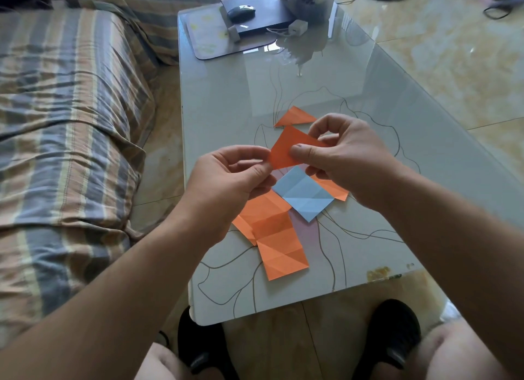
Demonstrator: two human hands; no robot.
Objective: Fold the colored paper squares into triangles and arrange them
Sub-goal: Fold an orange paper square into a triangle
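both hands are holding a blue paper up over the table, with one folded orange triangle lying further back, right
Not quite. The paper held by the left hand and right hand is orange; the blue paper lies on the table. The folded orange triangle does lie further back. The head view shows this.

Striped sofa (71,124) beside glass table (326,76) on glossy marble floor (453,53).

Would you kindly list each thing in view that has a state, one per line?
Held orange paper: folded, off the table, pinched by both hands.
Left hand: pinches its left corner.
Right hand: pinches its right side.
Orange triangle: folded, lying on the table.
Blue square: unfolded, creased, lying flat.
Orange squares: unfolded, creased, overlapping.
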